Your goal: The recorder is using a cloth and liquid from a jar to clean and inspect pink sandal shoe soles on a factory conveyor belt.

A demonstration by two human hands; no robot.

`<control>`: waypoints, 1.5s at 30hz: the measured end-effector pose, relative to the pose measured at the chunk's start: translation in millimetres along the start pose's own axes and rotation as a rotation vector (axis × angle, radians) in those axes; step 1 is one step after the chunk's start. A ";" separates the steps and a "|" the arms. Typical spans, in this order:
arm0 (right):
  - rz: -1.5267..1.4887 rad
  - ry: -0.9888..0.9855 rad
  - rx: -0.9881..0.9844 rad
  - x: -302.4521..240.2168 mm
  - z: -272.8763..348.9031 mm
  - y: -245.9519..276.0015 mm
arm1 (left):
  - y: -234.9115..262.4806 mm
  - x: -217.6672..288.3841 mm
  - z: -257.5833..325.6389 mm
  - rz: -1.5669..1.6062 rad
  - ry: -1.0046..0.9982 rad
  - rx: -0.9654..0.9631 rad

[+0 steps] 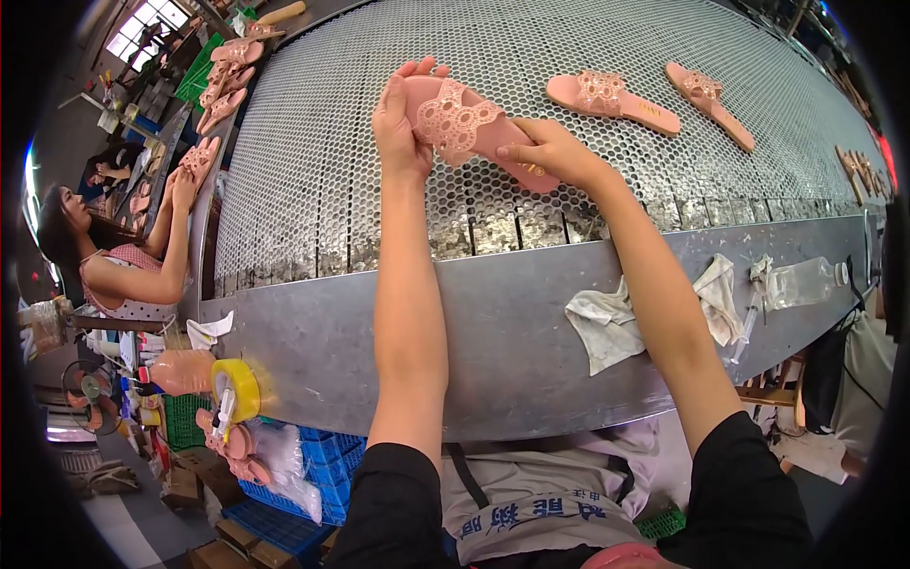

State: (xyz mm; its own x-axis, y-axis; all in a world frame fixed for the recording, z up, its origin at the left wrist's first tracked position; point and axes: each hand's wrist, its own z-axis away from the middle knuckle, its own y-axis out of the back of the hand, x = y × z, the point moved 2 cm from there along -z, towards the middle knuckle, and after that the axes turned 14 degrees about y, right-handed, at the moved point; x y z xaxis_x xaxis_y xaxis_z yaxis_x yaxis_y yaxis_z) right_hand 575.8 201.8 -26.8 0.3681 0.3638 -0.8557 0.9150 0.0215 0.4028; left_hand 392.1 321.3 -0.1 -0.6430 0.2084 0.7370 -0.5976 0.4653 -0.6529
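Note:
Both of my hands hold one pink slide sandal (462, 116) with a studded cut-out strap, raised over the perforated metal conveyor (332, 114). My left hand (403, 123) wraps the toe end, its fingertips showing past the far edge. Around the heel end closes my right hand (555, 152), thumb lying on the insole. Further right on the conveyor lie a second pink sandal (614, 100) and a third sandal (709, 102), both apart from my hands.
A grey metal ledge (322, 332) runs along the near side. On it lie white rags (607, 327), a clear bottle (806, 283) and a yellow tape roll (237, 389). Blue crates (327, 465) stand below. At left, a co-worker (133, 266) handles another sandal (201, 156).

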 end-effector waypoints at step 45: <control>0.480 -0.195 0.907 13.4 27.3 75.3 | 20.6 -13.0 -11.7 -0.433 -0.212 0.708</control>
State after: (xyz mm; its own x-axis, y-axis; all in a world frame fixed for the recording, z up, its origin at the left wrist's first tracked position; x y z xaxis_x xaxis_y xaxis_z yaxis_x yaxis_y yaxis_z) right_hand 654.1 182.9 -16.8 0.6720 -0.0086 -0.7405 0.4166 -0.8223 0.3877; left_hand 393.8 338.3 -21.1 -0.3232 -0.0616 0.9443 -0.9241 -0.1947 -0.3289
